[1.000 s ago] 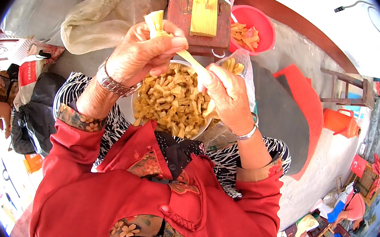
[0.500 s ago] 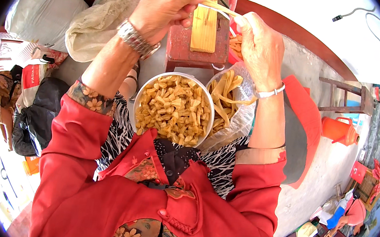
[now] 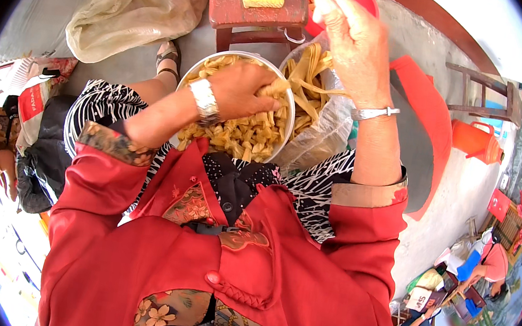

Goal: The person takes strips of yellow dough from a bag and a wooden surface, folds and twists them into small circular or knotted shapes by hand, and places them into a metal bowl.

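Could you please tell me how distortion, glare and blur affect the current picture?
Head view: the reddish-brown strip along the white wall's base bends into an arc toward the black rim; head view: the silver metal watch glares nearly white; head view: the bare right hand looks slightly soft, perhaps from motion; head view: the bright lower-left background is washed out.

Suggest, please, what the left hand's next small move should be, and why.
Probably loosen the left hand and let the folded piece drop: it seems pinched right over the white bowl, which holds many similar pieces.
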A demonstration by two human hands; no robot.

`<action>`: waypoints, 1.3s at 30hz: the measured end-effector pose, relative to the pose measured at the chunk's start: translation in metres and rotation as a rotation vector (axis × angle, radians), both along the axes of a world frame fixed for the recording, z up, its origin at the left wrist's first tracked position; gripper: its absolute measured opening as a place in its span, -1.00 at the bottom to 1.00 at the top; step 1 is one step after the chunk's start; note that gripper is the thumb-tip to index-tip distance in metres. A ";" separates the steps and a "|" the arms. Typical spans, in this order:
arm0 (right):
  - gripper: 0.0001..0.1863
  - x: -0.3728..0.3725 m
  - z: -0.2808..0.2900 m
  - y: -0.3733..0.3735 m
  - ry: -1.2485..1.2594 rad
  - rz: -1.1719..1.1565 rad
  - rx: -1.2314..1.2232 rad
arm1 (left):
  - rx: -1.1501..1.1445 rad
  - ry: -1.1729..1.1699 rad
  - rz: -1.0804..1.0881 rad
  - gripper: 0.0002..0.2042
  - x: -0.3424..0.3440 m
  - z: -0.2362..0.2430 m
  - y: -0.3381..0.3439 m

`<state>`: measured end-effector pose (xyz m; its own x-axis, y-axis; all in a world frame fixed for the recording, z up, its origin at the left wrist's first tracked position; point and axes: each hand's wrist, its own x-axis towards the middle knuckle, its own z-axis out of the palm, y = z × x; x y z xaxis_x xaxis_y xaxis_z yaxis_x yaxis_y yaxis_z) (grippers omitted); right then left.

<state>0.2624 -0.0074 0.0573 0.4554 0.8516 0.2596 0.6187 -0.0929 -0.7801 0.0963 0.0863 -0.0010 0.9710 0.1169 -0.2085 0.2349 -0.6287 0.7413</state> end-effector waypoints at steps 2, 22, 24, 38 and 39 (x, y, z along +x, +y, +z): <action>-0.69 -0.007 -0.004 0.000 -0.015 0.020 0.031 | 0.030 0.003 0.015 -0.61 -0.003 -0.043 -0.009; -0.80 -0.116 -0.021 -0.035 0.039 0.554 0.159 | -1.574 0.370 0.315 -0.69 0.009 0.019 -0.005; -0.84 -0.114 -0.023 -0.036 0.009 0.461 0.326 | -1.475 0.310 0.310 -0.72 0.005 0.013 0.006; -0.69 -0.059 -0.027 -0.016 0.410 0.017 0.152 | -0.383 -0.152 0.086 -0.87 -0.004 0.076 0.026; -0.67 -0.057 -0.034 -0.013 0.553 0.115 0.159 | 0.017 -0.447 0.046 -0.89 -0.003 0.072 0.027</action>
